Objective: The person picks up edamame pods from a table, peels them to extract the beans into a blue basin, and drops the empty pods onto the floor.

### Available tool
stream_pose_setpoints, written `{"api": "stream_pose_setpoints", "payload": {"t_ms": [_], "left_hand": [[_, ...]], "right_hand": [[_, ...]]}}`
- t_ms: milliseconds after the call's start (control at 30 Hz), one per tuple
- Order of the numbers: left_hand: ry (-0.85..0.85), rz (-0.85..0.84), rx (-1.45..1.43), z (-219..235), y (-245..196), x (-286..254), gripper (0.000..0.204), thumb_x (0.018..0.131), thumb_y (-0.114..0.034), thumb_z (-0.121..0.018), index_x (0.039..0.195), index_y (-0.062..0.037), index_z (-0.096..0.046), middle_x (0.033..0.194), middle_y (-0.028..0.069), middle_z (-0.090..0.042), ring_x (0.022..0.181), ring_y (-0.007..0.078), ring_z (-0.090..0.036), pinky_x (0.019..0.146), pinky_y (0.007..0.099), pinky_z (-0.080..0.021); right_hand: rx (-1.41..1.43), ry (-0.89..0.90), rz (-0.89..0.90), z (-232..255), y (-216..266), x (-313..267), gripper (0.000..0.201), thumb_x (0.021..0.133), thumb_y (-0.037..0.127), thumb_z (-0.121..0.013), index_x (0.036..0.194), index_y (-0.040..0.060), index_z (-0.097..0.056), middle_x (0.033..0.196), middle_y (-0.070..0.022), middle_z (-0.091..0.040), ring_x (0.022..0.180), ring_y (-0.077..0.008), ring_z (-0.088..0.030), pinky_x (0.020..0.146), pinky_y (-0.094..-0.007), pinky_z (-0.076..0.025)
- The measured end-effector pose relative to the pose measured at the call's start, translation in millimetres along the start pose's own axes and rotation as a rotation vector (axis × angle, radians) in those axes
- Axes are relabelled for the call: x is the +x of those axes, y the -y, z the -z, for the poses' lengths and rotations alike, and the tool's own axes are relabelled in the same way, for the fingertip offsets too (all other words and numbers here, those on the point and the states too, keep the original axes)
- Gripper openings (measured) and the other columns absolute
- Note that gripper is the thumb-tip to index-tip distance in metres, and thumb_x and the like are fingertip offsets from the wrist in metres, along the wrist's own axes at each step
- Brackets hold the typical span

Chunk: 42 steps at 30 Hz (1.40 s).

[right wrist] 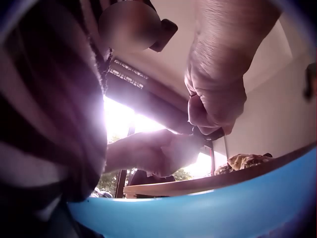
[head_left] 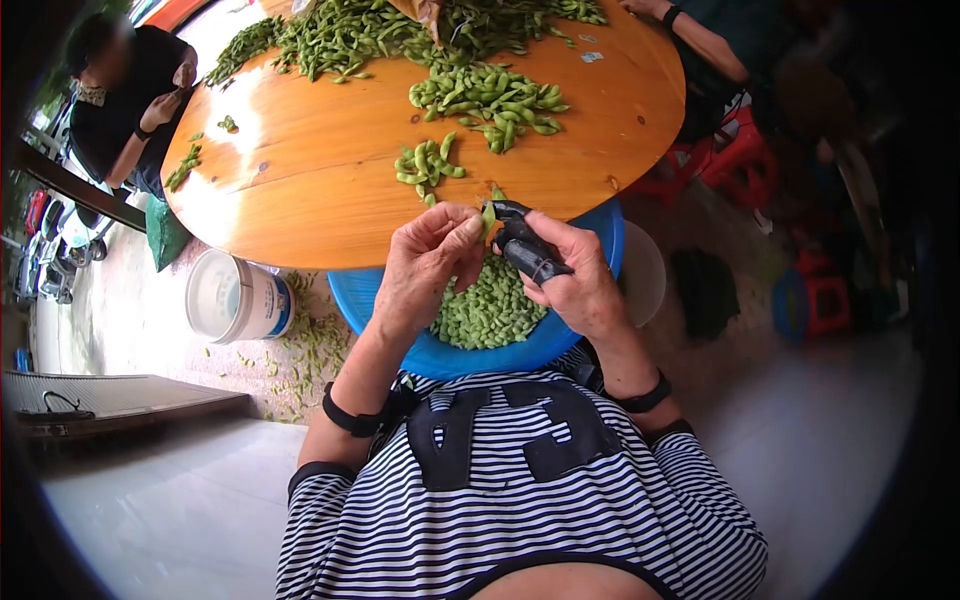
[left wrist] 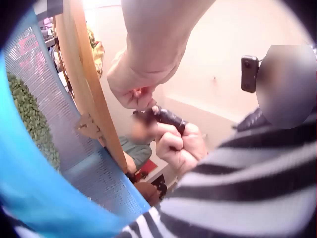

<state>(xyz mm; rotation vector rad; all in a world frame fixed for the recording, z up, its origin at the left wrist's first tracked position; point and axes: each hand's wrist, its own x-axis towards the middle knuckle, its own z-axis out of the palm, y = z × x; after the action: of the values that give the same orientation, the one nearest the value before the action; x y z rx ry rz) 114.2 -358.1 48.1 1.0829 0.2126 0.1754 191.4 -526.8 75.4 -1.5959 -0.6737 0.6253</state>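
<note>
The table (head_left: 330, 170) is wood, grained and knotted, its glossy finish throwing back glare. The basin (head_left: 350, 300) is plastic, smooth at the rim and perforated in the wall; the bucket (head_left: 257, 305) looks like smooth plastic. The shirt (head_left: 520, 520) is matt cloth. The finger covers (head_left: 525, 250) look smooth and faintly shiny, their material unclear.

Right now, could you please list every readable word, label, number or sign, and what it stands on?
"EA", probably: large black upside-down letters on the striped black-and-white cloth shirt.
Too small to read: print on the blue label of the round white plastic bucket.
Too small to read: any marks on the small pale slips on the glossy wooden table.
</note>
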Motion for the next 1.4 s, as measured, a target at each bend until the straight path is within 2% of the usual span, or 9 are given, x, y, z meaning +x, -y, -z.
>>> {"api": "stream_pose_setpoints", "payload": {"t_ms": [300, 567, 667, 767, 833, 967, 1167, 1300, 1400], "left_hand": [[-0.181, -0.35, 0.417, -18.3, 20.6, 3.3, 0.01, 0.091, -0.01, -0.064, 0.092, 0.0003, -0.061, 0.068, -0.0014, -0.055, 0.055, 0.0042, -0.048, 0.048, 0.0184, -0.037], [0.204, 0.221, -0.481, -8.5, 25.2, 7.9, 0.021, 0.096, -0.023, -0.056, 0.082, -0.0069, -0.056, 0.067, 0.0047, -0.06, 0.046, 0.0099, -0.047, 0.041, 0.0223, -0.031], [0.19, 0.146, -0.129, -12.6, 17.3, 4.3, 0.021, 0.098, -0.024, -0.053, 0.092, -0.0041, -0.058, 0.072, 0.0055, -0.062, 0.049, 0.0114, -0.05, 0.044, 0.0223, -0.035], [0.069, -0.051, 0.346, -12.4, 7.0, -1.6, 0.017, 0.096, -0.014, -0.055, 0.104, 0.0, -0.061, 0.079, 0.0083, -0.064, 0.058, 0.0155, -0.058, 0.052, 0.0247, -0.044], [-0.222, -0.71, 1.067, 3.6, 0.7, 4.4, 0.017, 0.088, -0.001, -0.06, 0.104, -0.0023, -0.065, 0.079, 0.0104, -0.062, 0.064, 0.021, -0.061, 0.058, 0.0288, -0.048], [-0.257, -0.707, 1.378, 44.8, -15.0, 19.1, 0.024, 0.079, 0.002, -0.064, 0.101, -0.0074, -0.067, 0.083, 0.0104, -0.058, 0.074, 0.0279, -0.063, 0.066, 0.0356, -0.051], [-0.037, -0.635, 1.449, 45.3, -21.1, 30.9, 0.02, 0.074, -0.007, -0.069, 0.093, -0.0108, -0.065, 0.092, 0.0103, -0.054, 0.081, 0.0279, -0.06, 0.068, 0.0389, -0.051], [0.001, -0.519, 1.148, 16.6, -12.7, 24.9, 0.014, 0.078, -0.009, -0.071, 0.089, -0.0069, -0.063, 0.078, 0.0048, -0.056, 0.069, 0.0187, -0.059, 0.061, 0.0313, -0.049], [0.117, 0.007, 0.251, -6.6, -2.5, 15.7, 0.01, 0.086, -0.013, -0.07, 0.086, -0.0049, -0.064, 0.067, -0.0004, -0.059, 0.058, 0.0056, -0.051, 0.052, 0.0208, -0.04]], "right_hand": [[0.555, 0.051, -0.068, 1.6, -8.9, -4.6, 0.032, 0.076, -0.005, -0.041, 0.101, -0.0068, -0.06, 0.067, 0.0034, -0.044, 0.053, -0.0027, -0.035, 0.044, -0.0186, -0.03], [0.843, 0.228, -0.077, 25.1, -31.9, 0.0, 0.033, 0.079, 0.001, -0.041, 0.106, -0.0082, -0.059, 0.068, 0.0034, -0.043, 0.053, -0.0017, -0.033, 0.042, -0.0165, -0.026], [0.935, 0.307, -0.017, 33.0, -35.6, -5.0, 0.036, 0.079, 0.0, -0.042, 0.11, -0.0091, -0.057, 0.071, 0.0008, -0.05, 0.053, -0.0021, -0.034, 0.043, -0.0161, -0.027], [0.441, -0.097, -0.104, 46.4, -22.7, -23.1, 0.039, 0.077, -0.004, -0.042, 0.113, -0.0076, -0.058, 0.084, -0.0061, -0.061, 0.055, -0.0025, -0.038, 0.044, -0.0167, -0.03], [0.057, -0.267, -0.081, 78.3, -31.5, -42.5, 0.034, 0.074, -0.01, -0.043, 0.101, -0.0041, -0.063, 0.087, -0.0049, -0.063, 0.061, -0.0036, -0.047, 0.051, -0.0178, -0.035], [-1.106, -0.452, -0.12, 128.4, -39.3, -73.1, 0.042, 0.067, -0.011, -0.051, 0.108, -0.0047, -0.056, 0.104, -0.0236, -0.059, 0.095, -0.0422, -0.058, 0.081, -0.0409, -0.046], [-1.159, -0.578, -0.086, 127.4, -37.8, -71.6, 0.04, 0.067, -0.01, -0.052, 0.107, -0.0046, -0.056, 0.099, -0.0255, -0.061, 0.093, -0.0444, -0.058, 0.079, -0.0441, -0.046], [-0.566, -0.356, 0.138, 73.3, -26.5, -38.0, 0.037, 0.073, -0.009, -0.053, 0.109, -0.0036, -0.06, 0.082, -0.0147, -0.062, 0.073, -0.0154, -0.059, 0.065, -0.0273, -0.046], [-0.085, -0.129, 0.02, 30.4, -10.7, -24.8, 0.043, 0.073, -0.009, -0.05, 0.114, -0.0021, -0.059, 0.079, 0.0004, -0.055, 0.069, -0.0042, -0.046, 0.059, -0.0196, -0.04]]}}
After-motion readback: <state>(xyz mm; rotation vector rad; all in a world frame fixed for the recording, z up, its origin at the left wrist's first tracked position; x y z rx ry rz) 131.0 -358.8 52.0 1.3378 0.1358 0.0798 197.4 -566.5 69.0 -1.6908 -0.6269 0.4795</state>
